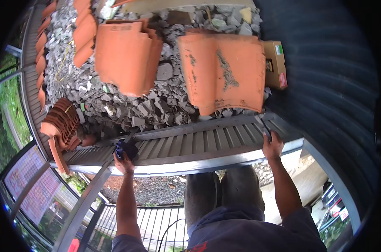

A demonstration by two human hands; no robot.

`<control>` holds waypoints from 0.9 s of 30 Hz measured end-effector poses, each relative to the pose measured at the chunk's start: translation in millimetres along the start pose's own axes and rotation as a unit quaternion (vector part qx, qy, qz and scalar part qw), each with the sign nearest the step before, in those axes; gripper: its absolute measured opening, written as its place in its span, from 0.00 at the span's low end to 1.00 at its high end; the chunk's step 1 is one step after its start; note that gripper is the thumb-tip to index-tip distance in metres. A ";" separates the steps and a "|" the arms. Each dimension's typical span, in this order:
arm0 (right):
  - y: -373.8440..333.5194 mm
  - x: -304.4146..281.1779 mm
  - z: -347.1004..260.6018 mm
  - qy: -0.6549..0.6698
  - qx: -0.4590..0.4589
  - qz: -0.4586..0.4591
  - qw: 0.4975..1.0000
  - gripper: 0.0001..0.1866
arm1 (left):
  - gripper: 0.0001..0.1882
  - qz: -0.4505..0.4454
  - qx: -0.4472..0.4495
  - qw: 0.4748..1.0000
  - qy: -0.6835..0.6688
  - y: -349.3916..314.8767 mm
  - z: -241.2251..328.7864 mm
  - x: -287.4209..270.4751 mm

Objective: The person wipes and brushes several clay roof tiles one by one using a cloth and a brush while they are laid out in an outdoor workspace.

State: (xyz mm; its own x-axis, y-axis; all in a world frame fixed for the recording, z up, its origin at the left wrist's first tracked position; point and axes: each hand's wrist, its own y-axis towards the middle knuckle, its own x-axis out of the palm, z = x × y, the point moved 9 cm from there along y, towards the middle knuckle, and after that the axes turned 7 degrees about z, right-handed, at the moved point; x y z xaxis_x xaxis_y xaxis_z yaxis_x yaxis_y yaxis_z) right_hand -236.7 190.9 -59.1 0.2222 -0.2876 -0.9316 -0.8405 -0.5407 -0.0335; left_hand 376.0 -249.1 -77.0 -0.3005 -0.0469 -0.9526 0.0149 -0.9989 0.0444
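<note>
My left hand (124, 164) grips a dark blue, crumpled-looking thing (126, 150) just above the front metal rail (199, 163); its kind is unclear. My right hand (273, 145) is closed around a narrow, flat grey tool (262, 124), whose thin end points away from me toward the far edge of the ribbed grey metal sheet (186, 143). Beyond that sheet, nearest my right hand, lies a large curved orange roof tile (241, 71) with dark mortar smears. A stack of orange roof tiles (121, 59) sits left of it.
Broken grey rubble (148, 107) lies around the tiles. A cardboard box (278, 63) stands beside the right tile, near a dark corrugated wall (325, 71). More stacked tiles (62, 119) lean at the left. Below the rail, gravel (144, 189) and a barred railing (156, 218) show.
</note>
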 end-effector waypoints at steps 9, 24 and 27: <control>5.1 -7.8 -10.7 0.041 -0.049 0.035 0.997 0.11 | 0.17 -0.007 0.330 0.932 -0.152 39.0 305.1 68.2; 3.8 -6.8 -3.7 0.050 0.002 0.032 0.998 0.09 | 0.25 -0.356 0.603 0.709 -0.081 -253.3 473.0 196.2; 3.6 -8.9 -2.5 0.048 0.015 0.041 0.998 0.10 | 0.24 -0.500 0.498 0.709 0.030 -279.4 416.0 176.9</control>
State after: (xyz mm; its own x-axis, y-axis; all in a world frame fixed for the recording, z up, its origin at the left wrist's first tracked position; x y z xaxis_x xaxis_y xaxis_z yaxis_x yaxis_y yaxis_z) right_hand -240.4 189.6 -50.0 0.1980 -0.4053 -0.8925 -0.8719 -0.4889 0.0285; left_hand -78.1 21.3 -132.8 0.3546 0.6543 -0.6679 -0.8653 -0.0410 -0.4996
